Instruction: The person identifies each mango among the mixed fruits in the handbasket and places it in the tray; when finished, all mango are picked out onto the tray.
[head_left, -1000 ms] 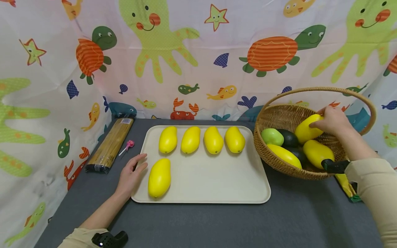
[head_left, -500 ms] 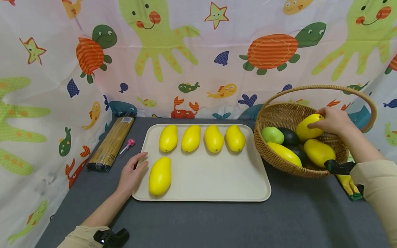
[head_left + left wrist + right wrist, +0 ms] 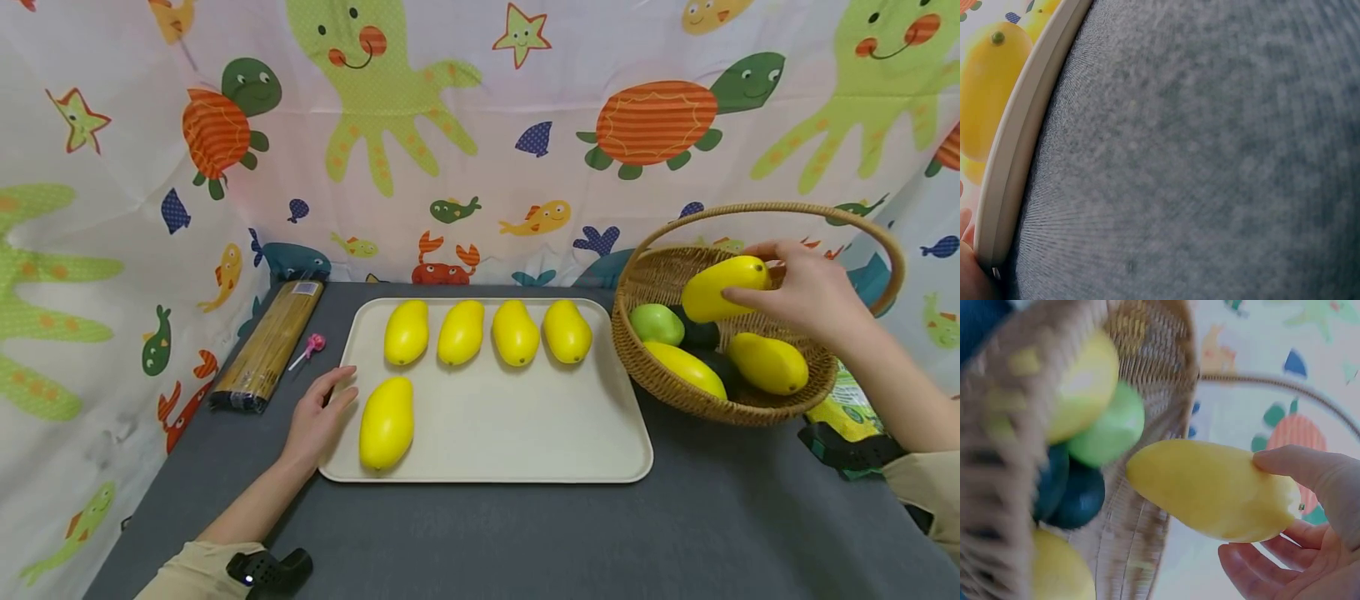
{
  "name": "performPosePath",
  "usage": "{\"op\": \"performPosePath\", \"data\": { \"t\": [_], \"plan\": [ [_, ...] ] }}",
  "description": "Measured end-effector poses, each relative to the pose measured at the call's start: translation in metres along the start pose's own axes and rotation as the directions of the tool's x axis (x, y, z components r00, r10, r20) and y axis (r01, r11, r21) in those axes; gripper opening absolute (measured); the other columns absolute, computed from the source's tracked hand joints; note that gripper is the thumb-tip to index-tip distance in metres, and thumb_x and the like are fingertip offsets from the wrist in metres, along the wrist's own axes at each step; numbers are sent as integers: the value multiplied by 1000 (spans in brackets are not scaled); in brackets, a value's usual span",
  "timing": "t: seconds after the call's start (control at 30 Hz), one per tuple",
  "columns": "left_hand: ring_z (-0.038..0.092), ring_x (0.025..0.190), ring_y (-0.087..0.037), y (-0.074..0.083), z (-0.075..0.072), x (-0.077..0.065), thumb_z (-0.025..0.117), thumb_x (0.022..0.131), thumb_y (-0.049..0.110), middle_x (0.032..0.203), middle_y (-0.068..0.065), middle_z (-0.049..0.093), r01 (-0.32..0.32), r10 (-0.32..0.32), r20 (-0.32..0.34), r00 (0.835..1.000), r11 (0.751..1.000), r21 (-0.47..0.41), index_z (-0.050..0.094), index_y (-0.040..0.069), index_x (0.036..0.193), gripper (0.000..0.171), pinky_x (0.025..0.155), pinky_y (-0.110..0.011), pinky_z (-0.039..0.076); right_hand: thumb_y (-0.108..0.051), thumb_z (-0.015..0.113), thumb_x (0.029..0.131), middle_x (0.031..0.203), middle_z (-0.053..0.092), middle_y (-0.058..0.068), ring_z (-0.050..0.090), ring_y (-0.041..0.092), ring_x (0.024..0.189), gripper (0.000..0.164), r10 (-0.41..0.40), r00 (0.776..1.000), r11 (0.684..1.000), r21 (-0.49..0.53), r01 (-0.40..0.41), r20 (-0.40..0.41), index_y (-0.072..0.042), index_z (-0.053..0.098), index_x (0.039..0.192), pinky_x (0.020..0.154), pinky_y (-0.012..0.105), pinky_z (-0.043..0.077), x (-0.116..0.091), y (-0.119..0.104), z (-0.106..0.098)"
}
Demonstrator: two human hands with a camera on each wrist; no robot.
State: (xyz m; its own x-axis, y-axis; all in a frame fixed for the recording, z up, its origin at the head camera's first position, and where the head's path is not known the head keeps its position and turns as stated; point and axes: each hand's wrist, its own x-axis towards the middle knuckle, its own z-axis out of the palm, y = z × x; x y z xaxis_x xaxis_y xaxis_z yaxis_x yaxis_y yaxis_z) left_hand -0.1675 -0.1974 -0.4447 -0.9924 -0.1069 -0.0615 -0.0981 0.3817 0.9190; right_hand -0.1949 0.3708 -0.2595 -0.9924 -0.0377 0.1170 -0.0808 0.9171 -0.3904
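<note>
My right hand [image 3: 806,292] pinches a yellow mango [image 3: 716,290] between thumb and fingers, above the back of a wicker basket [image 3: 697,400]. In the right wrist view the held mango [image 3: 1210,487] lies lengthwise, its narrow end toward the basket wall. Still in the basket are two more mangoes, a green apple [image 3: 656,323] and dark avocados [image 3: 693,330]. At the left rim of a cream tray [image 3: 517,433], my left hand [image 3: 318,421] rests with fingers loosely extended. Several mangoes form a row along the tray's back; a single mango [image 3: 386,423] lies front left.
Left of the tray lie a wrapped bundle of thin brown sticks [image 3: 270,346] and a pink lollipop [image 3: 315,343]. A yellow-green bag [image 3: 847,407] sits partly behind the right forearm. The basket's handle [image 3: 780,208] arches over the right hand's area. A printed curtain [image 3: 517,125] borders the table.
The right hand has lifted the mango from the other fruit in the basket and moved it slightly left. The left hand stays at the tray rim.
</note>
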Motion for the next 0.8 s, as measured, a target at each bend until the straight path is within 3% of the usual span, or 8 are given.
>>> {"op": "performPosePath", "data": {
  "t": [0.17, 0.3, 0.4, 0.57, 0.67, 0.8],
  "plan": [
    [29, 141, -26, 0, -1, 0, 56, 99, 22, 150, -10, 40, 4, -4, 0, 1000, 1000, 8, 52, 10, 140, 43, 117, -44, 19, -36, 71, 88, 119, 51, 26, 51, 44, 100, 64, -60, 994, 997, 46, 65, -92, 3, 47, 132, 75, 49, 38, -22, -27, 10],
    [28, 143, -25, -1, -1, 0, 57, 99, 23, 151, -9, 39, 12, -12, -3, 1000, 1000, 5, 52, 11, 141, 43, 117, -44, 18, -28, 77, 84, 116, 51, 21, 54, 38, 96, 61, -117, 974, 987, 86, 136, -196, 1, 49, 130, 75, 15, 39, -39, -50, 20],
    [27, 143, -25, -2, -1, 0, 57, 99, 22, 150, -9, 40, 12, -12, -6, 1000, 1000, -4, 52, 11, 140, 43, 117, -44, 17, -18, 81, 78, 115, 52, 18, 53, 32, 96, 60, -202, 937, 969, 81, 233, -284, 0, 52, 128, 72, -3, 29, -50, -67, 28],
    [26, 143, -24, -2, -1, 1, 58, 99, 22, 150, -8, 41, 10, -10, -7, 1000, 1000, -5, 53, 11, 140, 44, 117, -45, 16, -6, 86, 69, 114, 54, 14, 50, 20, 98, 64, -333, 873, 924, 62, 378, -357, -1, 55, 125, 79, -3, 31, -61, -90, 42],
    [26, 144, -25, -1, 0, 1, 57, 99, 22, 150, -8, 41, 9, -10, -8, 1000, 1000, -7, 52, 11, 141, 44, 117, -46, 16, -5, 86, 68, 116, 54, 11, 50, 16, 99, 65, -372, 857, 898, 95, 429, -357, -3, 56, 126, 81, -1, 35, -64, -101, 55],
    [26, 143, -24, -1, 0, 1, 58, 98, 22, 149, -8, 41, 12, -12, -12, 1000, 1000, -11, 53, 11, 140, 43, 117, -46, 16, -7, 86, 69, 118, 55, 7, 53, 16, 101, 63, -416, 846, 869, 129, 478, -333, -6, 57, 126, 80, 13, 49, -67, -113, 78]
  ]
}}
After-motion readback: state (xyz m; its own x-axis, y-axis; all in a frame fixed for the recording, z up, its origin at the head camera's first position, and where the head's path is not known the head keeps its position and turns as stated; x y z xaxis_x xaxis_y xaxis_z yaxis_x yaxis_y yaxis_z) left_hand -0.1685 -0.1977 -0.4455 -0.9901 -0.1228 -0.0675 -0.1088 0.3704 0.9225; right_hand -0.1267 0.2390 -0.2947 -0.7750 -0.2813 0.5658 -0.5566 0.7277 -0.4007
